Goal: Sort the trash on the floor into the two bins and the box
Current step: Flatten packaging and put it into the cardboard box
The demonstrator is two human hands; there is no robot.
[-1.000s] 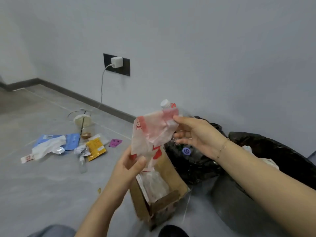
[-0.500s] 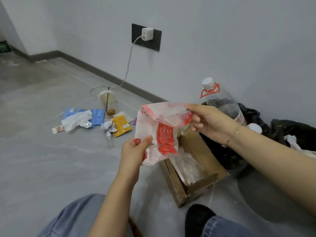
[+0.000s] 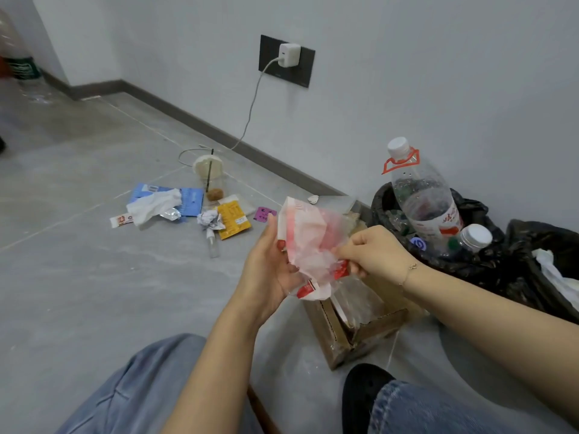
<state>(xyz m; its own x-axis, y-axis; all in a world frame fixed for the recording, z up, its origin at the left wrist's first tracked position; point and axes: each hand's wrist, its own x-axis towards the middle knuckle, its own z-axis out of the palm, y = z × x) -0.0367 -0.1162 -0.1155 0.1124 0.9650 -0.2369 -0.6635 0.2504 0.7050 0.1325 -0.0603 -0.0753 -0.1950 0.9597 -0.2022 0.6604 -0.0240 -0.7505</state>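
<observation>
Over at ten o'clock on the grey floor (image 3: 78,277) sits the trash still to be sorted: a blue packet (image 3: 188,200) with a white tissue (image 3: 153,206) lying on it, a lidded cup with a straw (image 3: 209,177) behind them, a crumpled paper ball (image 3: 209,219), a yellow sachet (image 3: 233,220) and a small purple tag (image 3: 264,213).

At twelve o'clock from my knees, my left hand (image 3: 269,270) cradles the red-and-white wrapper (image 3: 310,249), palm turned toward it, fingers curled round its left edge. My right hand (image 3: 372,255) meets it from three o'clock, fingertips pinching the wrapper's lower right corner. The wrapper hangs between both hands, directly above the cardboard box (image 3: 354,336).

Further toward two o'clock, the black-lined bin (image 3: 476,264) holds a big clear bottle (image 3: 423,202) standing upright, and a second black bin (image 3: 539,242) sits just beside it.
</observation>
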